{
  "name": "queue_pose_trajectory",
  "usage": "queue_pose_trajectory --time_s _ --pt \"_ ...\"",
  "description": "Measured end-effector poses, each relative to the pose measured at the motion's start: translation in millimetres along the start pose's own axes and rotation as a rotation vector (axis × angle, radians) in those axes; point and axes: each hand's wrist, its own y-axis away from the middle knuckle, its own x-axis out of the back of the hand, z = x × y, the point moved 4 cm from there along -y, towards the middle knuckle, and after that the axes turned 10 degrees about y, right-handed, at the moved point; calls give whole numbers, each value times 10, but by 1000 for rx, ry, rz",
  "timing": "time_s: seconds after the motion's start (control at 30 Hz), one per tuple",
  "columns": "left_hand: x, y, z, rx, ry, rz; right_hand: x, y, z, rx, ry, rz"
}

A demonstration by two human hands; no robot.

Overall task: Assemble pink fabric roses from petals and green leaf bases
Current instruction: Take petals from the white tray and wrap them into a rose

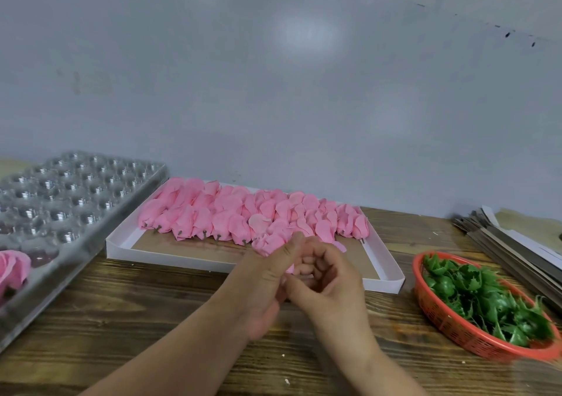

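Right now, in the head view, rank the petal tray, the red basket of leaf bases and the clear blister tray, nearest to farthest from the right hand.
1. Petal tray: directly behind the right hand.
2. Red basket of leaf bases: to its right.
3. Clear blister tray: far left.

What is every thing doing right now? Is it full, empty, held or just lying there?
Pink fabric petal bundle: held in both hands' grip.
Left hand: fingers curled round the bundle.
Right hand: fingers curled against the bundle.
White shallow cardboard tray: far part filled with rows of pink petal pieces.
Red plastic mesh basket: heaped with green leaf bases.
Clear plastic cup tray: mostly empty, one finished pink rose in it.
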Motion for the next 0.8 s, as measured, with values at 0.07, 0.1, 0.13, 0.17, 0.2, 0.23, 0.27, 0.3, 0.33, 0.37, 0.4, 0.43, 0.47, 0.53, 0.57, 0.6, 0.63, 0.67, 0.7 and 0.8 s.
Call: queue_pose_trajectory --time_s 0.07,0.1,0.13,0.17,0.2,0.23,0.27,0.3,0.33,0.37,0.4,0.43,0.47,0.53,0.57,0.6,0.63,0.67,0.7,0.8 --pt "-4 -3 -38 33 65 55 -23 28 15 6 -23 58" --pt "-5 0 -46 47 79 69 -36 38 21 9 -34 58" --pt "-7 0 -50 58 84 79 -48 48 22 6 -37 54" --pt "1 -2 -51 62 80 86 -55 56 20 5 -39 52" --pt "2 -4 -55 60 74 92 -57 61 11 1 -50 56" --pt "4 -6 -60 52 66 96 -56 62 2 -7 -70 61" --pt "0 -7 -66 41 65 99 -53 59 -7 -16 -96 65" --pt "-2 -10 -74 28 65 95 -47 50 -14 -24 -115 65" --pt "-13 -7 -72 13 66 79 -36 37 -17 -31 -122 65" --pt "-25 -4 -70 -2 67 48 -24 25 -21 -31 -122 60" --pt "-35 4 -70 -8 77 13 -14 17 -32 -28 -122 53" --pt "-37 12 -77 -1 98 -15 -9 11 -43 -25 -123 44" --pt "-26 18 -90 23 118 -30 -6 12 -57 -27 -129 34" --pt "4 27 -113 71 131 -57 -11 18 -55 -58 -171 2" --pt "12 34 -112 82 107 -85 -20 21 -47 -82 -202 -24" --pt "17 38 -105 83 71 -94 -31 22 -37 -109 -237 -60" --pt "25 39 -98 81 40 -76 -38 20 -21 -139 -273 -95" --pt "44 39 -94 79 16 -39 -45 16 2 -175 -310 -123" --pt "66 38 -94 78 -10 -5 -49 13 33 -212 -343 -140" --pt "68 51 -81 55 -94 46 -64 -4 98 -315 -413 -161"
